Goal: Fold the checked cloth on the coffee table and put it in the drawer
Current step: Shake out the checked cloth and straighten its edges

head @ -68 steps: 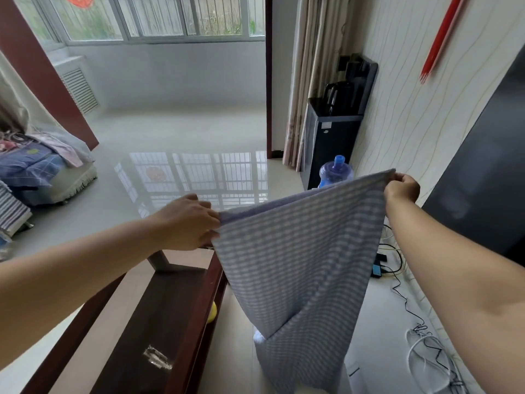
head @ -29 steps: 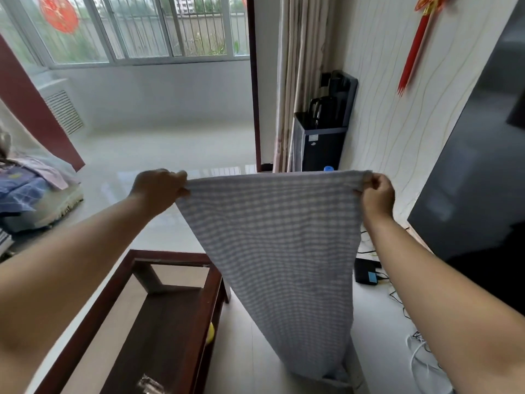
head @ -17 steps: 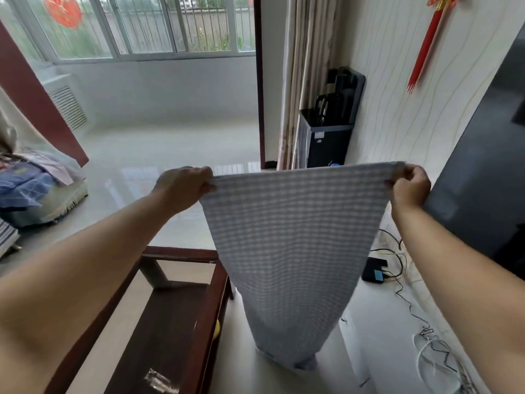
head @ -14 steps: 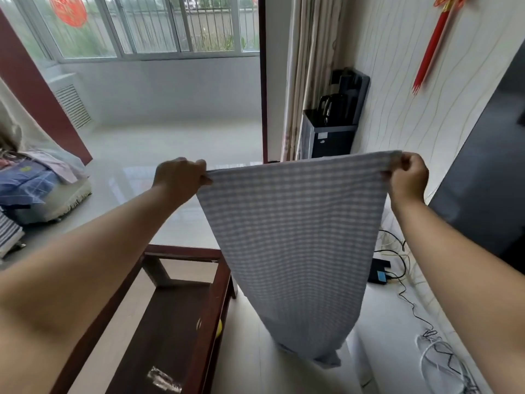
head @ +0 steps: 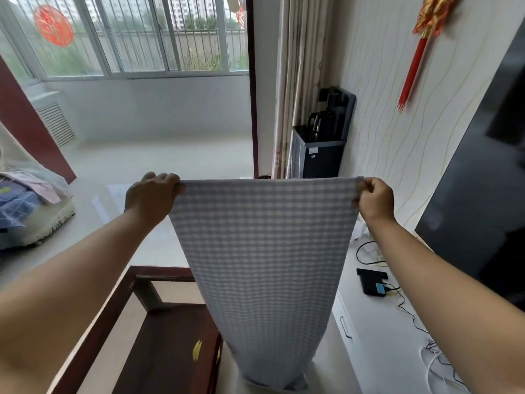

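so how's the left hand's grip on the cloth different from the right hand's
The left hand shows its back, its fingers curled over the checked cloth at the top left corner. The right hand pinches the top right corner, with thumb and fingers visible. The left hand sits slightly higher in the frame than the right hand. Both hold the top edge stretched between them, the cloth hanging below.

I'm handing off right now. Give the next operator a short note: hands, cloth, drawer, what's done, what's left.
Left hand grips the top left corner of the checked cloth; right hand pinches the top right corner.
The cloth hangs stretched in the air, beside the coffee table, its bottom end bunched low near the floor.
Done: cloth lifted off the table and spread.
Left: fold it, then put it in a drawer; the white cabinet on the right shows a handle, shut.
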The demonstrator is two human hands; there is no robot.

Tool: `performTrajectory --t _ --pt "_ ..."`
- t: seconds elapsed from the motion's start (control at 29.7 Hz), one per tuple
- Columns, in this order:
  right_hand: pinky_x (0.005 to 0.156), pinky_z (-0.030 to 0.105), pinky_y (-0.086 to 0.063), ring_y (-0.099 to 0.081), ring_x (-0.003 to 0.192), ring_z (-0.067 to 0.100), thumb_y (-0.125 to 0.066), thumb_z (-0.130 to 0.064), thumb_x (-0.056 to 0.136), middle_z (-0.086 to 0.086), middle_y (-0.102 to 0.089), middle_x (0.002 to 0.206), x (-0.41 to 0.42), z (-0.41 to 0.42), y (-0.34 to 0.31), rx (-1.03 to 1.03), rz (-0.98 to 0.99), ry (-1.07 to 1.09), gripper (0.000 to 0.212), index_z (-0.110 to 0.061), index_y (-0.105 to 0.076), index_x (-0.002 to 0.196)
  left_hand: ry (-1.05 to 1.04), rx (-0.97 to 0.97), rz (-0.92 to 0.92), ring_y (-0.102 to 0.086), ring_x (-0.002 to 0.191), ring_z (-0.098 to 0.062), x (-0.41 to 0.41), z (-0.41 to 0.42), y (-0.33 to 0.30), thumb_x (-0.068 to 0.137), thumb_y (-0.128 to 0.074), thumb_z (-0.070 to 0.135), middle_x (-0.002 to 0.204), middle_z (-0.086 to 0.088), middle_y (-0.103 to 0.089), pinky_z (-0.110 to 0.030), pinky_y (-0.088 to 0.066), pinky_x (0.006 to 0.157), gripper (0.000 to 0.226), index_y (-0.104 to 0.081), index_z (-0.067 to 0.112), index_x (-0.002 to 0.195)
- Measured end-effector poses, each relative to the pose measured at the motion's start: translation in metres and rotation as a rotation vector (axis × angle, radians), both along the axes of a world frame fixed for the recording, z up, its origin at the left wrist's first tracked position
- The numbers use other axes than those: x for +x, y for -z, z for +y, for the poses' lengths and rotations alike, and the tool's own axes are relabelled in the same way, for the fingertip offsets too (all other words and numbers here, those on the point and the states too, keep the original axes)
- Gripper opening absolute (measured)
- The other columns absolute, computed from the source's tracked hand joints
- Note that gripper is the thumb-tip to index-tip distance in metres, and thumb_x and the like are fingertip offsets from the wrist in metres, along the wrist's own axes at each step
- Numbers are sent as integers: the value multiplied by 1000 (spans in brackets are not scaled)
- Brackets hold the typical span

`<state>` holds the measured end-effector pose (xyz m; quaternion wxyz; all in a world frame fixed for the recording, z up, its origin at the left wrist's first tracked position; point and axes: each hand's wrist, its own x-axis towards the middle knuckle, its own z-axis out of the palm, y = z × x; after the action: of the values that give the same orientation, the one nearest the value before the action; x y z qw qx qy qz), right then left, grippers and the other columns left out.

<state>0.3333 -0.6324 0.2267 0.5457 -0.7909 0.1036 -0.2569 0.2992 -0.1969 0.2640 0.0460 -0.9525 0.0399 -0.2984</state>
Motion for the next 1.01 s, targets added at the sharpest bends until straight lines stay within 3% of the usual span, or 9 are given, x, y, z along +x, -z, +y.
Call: performTrajectory --t 0.1,0.2,0.34,0.44,0.64,0.71,0.77,0.87,1.01 --pt "83 46 -55 -64 95 35 -49 -13 96 18 -67 100 9 15 5 23 17 32 21 0 -63 103 10 16 47 -58 95 -34 13 19 -4 95 -49 30 92 -10 -67 -42 -49 64 25 -62 8 101" --pt "85 47 -55 -63 96 34 -45 -13 97 12 -64 98 23 30 7 70 31 52 21 -3 -62 105 22 -11 109 -55 103 -29 30 35 -6 96 -47 34 102 -5 -67 -39 -48 71 28 -60 13 108" --pt "88 50 -53 -61 99 31 -41 -11 96 6 -60 97 57 45 7 119 31 73 20 -8 -60 103 -48 -28 208 -60 97 -30 67 43 -9 95 -48 41 101 -8 -68 -33 -45 68 28 -59 18 106" --pt "90 47 -53 -59 101 27 -38 -8 96 4 -59 99 92 54 10 178 23 65 19 -15 -56 98 -176 -90 237 -62 91 -35 107 36 -7 95 -44 31 100 -13 -66 -30 -40 65 24 -62 17 105" --pt "86 46 -55 -58 95 22 -39 -6 96 5 -59 101 196 61 20 250 3 42 18 -14 -56 96 -288 -200 366 -57 98 -35 218 28 11 93 -36 28 105 -15 -62 -34 -42 69 30 -54 18 115" --pt "84 41 -56 -58 96 21 -40 -7 96 9 -61 106 235 62 21 261 17 34 19 -15 -56 96 -340 -204 485 -45 125 -31 255 24 15 95 -38 34 121 -14 -56 -40 -41 85 34 -46 20 125" --pt "76 27 -56 -57 96 20 -39 -5 96 12 -60 111 274 64 16 285 11 3 19 -14 -56 97 -372 -184 565 -11 146 -20 290 22 20 96 -39 37 139 -9 -49 -46 -25 108 43 -33 19 135" --pt "67 13 -54 -56 97 19 -39 0 95 12 -58 109 326 70 0 290 -35 -47 20 -12 -55 97 -386 -160 594 15 146 -14 332 29 25 95 -43 41 150 -1 -37 -50 -4 115 65 -11 20 147" --pt "80 19 -54 -59 92 12 -43 -2 97 1 -60 97 369 85 -18 268 -120 -123 28 -23 -54 82 -411 -193 580 25 142 -14 373 47 14 94 -45 42 159 -1 -15 -51 2 116 86 21 28 147"
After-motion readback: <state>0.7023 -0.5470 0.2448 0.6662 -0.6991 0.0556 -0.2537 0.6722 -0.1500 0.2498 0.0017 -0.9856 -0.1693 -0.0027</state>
